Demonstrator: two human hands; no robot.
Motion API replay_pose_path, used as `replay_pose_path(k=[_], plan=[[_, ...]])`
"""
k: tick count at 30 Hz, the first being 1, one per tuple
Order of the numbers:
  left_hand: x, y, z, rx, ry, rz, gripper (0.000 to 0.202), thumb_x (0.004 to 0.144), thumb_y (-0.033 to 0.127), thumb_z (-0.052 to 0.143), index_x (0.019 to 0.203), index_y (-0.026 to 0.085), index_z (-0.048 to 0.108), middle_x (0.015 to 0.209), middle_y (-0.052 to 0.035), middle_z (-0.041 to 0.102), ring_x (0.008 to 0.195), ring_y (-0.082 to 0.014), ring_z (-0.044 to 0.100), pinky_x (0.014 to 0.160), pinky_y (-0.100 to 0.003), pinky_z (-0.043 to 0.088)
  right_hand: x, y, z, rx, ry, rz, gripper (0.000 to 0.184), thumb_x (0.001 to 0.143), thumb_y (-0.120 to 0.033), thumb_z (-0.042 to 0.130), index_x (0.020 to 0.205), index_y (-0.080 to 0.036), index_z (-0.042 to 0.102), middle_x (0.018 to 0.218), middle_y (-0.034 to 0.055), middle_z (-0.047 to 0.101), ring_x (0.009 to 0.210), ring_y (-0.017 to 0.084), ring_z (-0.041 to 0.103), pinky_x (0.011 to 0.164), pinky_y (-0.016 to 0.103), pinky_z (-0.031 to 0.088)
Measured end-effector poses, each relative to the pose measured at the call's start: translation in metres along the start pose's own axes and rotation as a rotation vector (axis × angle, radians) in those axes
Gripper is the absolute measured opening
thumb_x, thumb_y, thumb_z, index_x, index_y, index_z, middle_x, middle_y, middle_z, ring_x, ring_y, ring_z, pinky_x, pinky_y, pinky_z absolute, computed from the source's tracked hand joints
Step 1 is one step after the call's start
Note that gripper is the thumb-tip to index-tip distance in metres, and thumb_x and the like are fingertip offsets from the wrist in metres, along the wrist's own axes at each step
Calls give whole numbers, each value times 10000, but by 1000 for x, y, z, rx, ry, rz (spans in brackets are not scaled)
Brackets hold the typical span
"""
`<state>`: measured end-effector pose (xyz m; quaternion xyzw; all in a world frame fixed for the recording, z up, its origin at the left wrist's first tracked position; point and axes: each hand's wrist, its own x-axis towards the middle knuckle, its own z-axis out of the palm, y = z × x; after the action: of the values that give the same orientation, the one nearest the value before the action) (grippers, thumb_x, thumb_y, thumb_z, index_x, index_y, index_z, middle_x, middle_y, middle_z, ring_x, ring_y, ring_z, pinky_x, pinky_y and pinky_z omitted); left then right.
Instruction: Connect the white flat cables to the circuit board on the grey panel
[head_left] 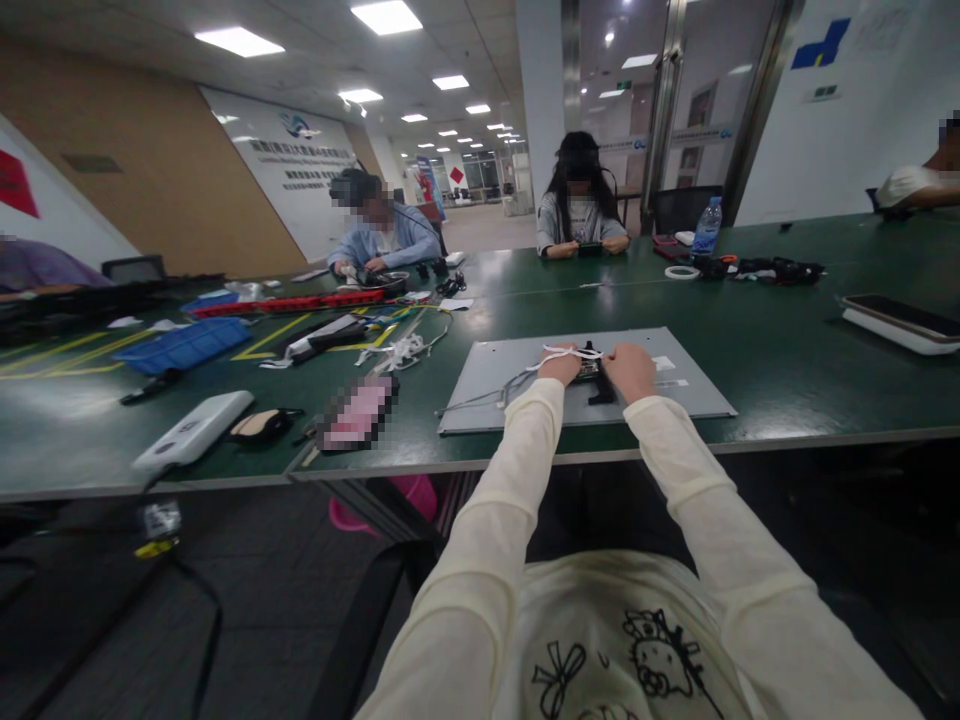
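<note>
A flat grey panel (480, 385) lies on the green table in front of me. At its middle sits a small dark part (591, 368), perhaps a circuit board, between my hands. My left hand (561, 366) is curled at the part's left side, and a white flat cable (562, 351) passes over its fingers. My right hand (631, 372) is closed at the part's right side, its fingertips near the cable's end. What either hand's fingers grip is too small to make out. Grey wires (511, 388) run leftward across the panel.
Left of the panel lie a pink phone (360, 412), a white power bank (196, 428), a black-and-beige pouch (262, 425) and a blue tray (184, 345). A bottle (707, 228) and a white-and-black device (904, 322) are at the right. Two people (581, 205) sit across the table.
</note>
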<state>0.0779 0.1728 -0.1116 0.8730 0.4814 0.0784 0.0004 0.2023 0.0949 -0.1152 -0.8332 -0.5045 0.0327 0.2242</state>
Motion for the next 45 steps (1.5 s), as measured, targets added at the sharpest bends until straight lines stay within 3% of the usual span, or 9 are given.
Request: replay_pose_path(k=[13,18,20,31,37,45], plan=[[-8,2,-6,-15,10,8,268,924,172,469,1113,97,643,1070,-130,690,1031,-220,635,905,-308,477,-7,-4,-5,11,-6,7,355,914,-337,463,1050,-121,709,1009,165,692,970,247,657,811,297,467],[-8,2,-7,-53,20,-44,453,965,187,397,1414,126,405,1141,-147,675,1037,-228,635,911,-347,472,-9,-6,-8,2,-20,4,346,908,-315,467,1056,-121,712,1023,168,692,992,240,650,822,290,463],[-9,3,-7,-63,23,-71,478,976,198,370,1450,147,341,1144,-148,674,1029,-227,642,907,-346,473,-9,-6,-7,-7,-25,0,342,904,-318,474,1055,-125,712,1020,164,692,988,242,652,819,293,466],[-15,4,-13,-57,6,-47,322,963,221,386,1221,136,558,1062,-130,693,986,-236,645,861,-329,484,-6,-7,-2,-73,-51,-33,336,910,-352,492,1045,-130,706,1032,164,680,1009,271,648,833,338,479],[-10,2,-8,-34,20,-36,291,952,209,410,1144,128,613,1036,-116,694,978,-208,639,873,-293,477,-4,-7,-3,-85,-47,-41,336,898,-365,510,1038,-132,708,1036,159,683,1003,272,650,815,323,483],[-10,1,-5,0,82,-27,287,952,173,402,1120,125,629,1140,-123,646,1072,-201,608,925,-284,467,-5,-7,-6,-103,-46,-50,321,886,-356,534,1023,-133,718,1007,157,690,988,270,656,818,324,482]])
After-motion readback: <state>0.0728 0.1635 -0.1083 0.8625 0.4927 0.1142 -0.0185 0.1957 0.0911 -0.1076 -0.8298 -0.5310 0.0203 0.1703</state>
